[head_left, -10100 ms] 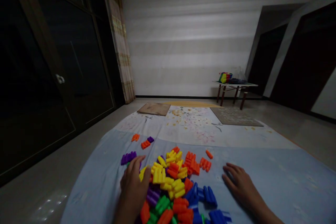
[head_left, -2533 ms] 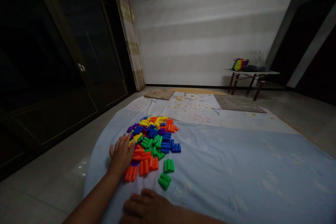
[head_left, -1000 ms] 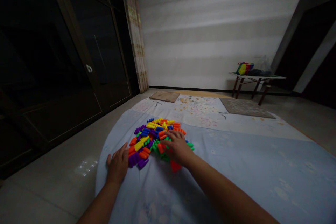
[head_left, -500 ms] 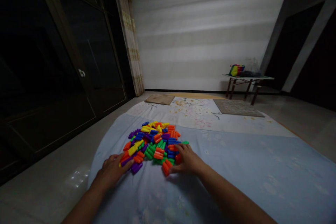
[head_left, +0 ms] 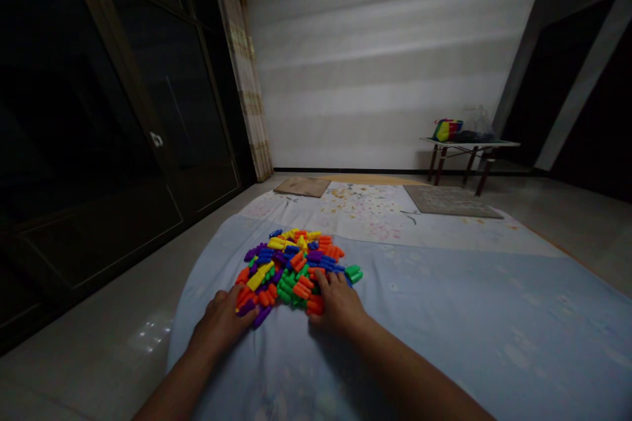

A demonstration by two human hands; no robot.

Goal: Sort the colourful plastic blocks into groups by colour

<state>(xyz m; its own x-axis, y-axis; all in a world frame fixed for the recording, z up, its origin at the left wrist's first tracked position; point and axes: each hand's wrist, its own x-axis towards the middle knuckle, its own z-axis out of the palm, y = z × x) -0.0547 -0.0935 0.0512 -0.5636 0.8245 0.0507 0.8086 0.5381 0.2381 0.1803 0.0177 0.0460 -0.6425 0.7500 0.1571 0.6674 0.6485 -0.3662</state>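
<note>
A heap of plastic pieces (head_left: 289, 263) in orange, yellow, green, blue and purple lies on the pale blue cloth (head_left: 434, 316). My left hand (head_left: 224, 319) rests against the heap's near left edge, fingers apart, touching orange and purple pieces. On the near right side, my right hand (head_left: 338, 302) lies against the heap with its fingers spread over orange pieces (head_left: 315, 304). A green piece (head_left: 353, 273) sits just beyond the right hand's fingers. Neither hand has a piece lifted; the fingertips are partly hidden among the pieces.
Behind the heap is a white floral cloth (head_left: 365, 210), with a brown mat (head_left: 302, 187) at left and a grey-brown mat (head_left: 451, 201) at right. A small table (head_left: 503, 143) near the wall holds a colourful bag (head_left: 447, 129) and clear plastic. Dark glass doors stand at left.
My right hand has moved left, pressing its side of the heap inward; the near orange piece has shifted with it. More of the green piece shows. My left hand has moved slightly right.
</note>
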